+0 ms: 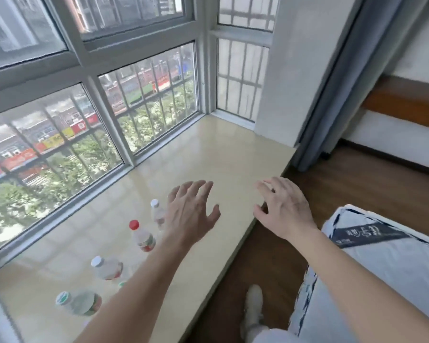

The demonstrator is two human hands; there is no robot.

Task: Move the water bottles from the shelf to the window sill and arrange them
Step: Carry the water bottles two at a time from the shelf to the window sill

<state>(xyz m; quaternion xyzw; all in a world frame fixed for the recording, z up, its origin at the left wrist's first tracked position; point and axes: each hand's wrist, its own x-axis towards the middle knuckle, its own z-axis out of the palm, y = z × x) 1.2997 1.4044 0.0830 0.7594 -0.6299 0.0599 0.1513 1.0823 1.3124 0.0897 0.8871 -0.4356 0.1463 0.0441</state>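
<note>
Lower left toward centre, 4 water bottles stand in a diagonal row on the window sill [208,157], prob. spaced for arranging: green-cap bottle [84,304], white-cap bottle [107,268], red-cap bottle [143,237], clear bottle [158,214]. A 5th green cap [122,284] peeks from behind the left forearm [139,288]. Left hand [191,216] is at centre just beside the clear bottle, fingers [196,191] spread wide and empty; right hand [286,211] is over the sill's edge, fingers loosely bent, also empty, so prob. both are free to fetch more.

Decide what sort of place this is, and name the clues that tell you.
Probably a bedroom in an upper-floor flat: a deep window sill under barred windows that look down on trees, a grey curtain, and what looks like a mattress.
</note>
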